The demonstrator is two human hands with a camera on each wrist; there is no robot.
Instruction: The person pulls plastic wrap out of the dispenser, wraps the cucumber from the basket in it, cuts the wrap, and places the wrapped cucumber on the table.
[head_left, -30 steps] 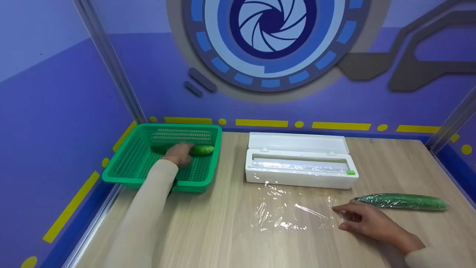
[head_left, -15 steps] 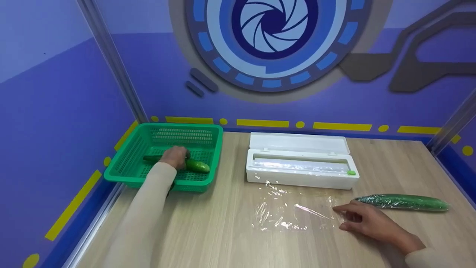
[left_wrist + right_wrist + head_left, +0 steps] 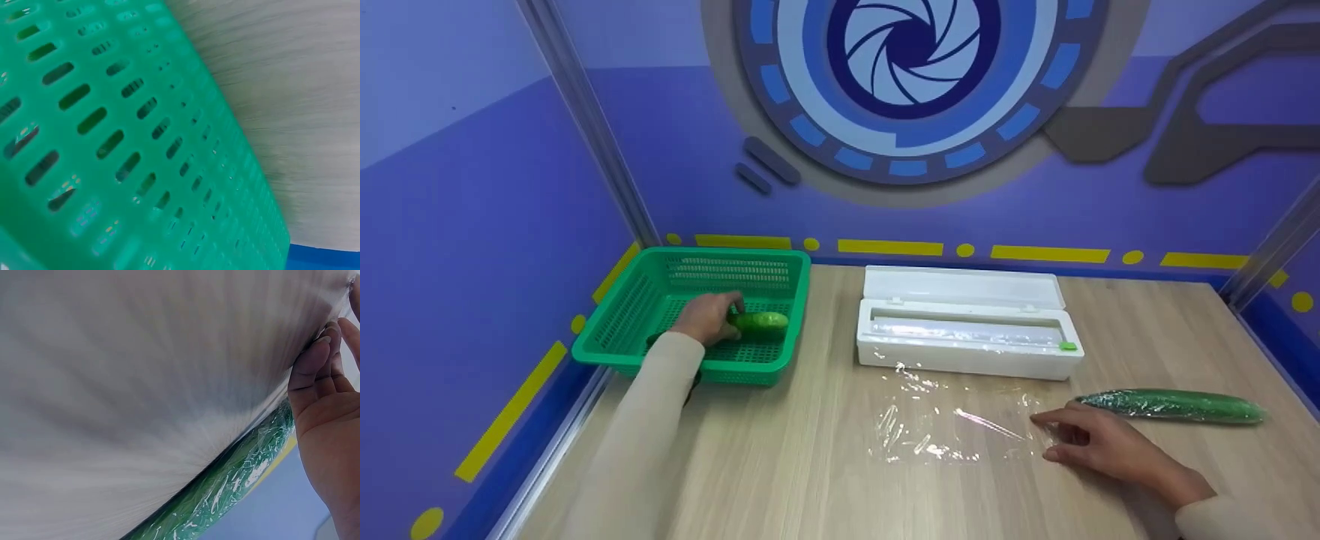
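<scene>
Inside the green plastic basket [image 3: 757,368], my left hand [image 3: 705,316] grips a cucumber [image 3: 763,322], whose pale end sticks out to the right of the fingers. The left wrist view is filled by the slotted basket wall [image 3: 101,146], which hides that hand. My right hand [image 3: 1114,450] rests on the table, thumb and forefinger apart, fingertips at the right edge of a spread sheet of cling film [image 3: 930,431]. Behind it lies a film-wrapped cucumber [image 3: 1185,406], its wrapping [image 3: 225,492] shiny and wrinkled in the right wrist view.
A white cling film dispenser [image 3: 971,364] with its lid raised stands at the middle back of the wooden table [image 3: 810,480]. A green slider [image 3: 1068,346] sits at its right end. Blue printed panels [image 3: 840,217] close off the back and sides.
The cucumber in the basket has come forward from the back wall and shifted in angle as my left hand handles it. My right hand and the film have stayed in place.
</scene>
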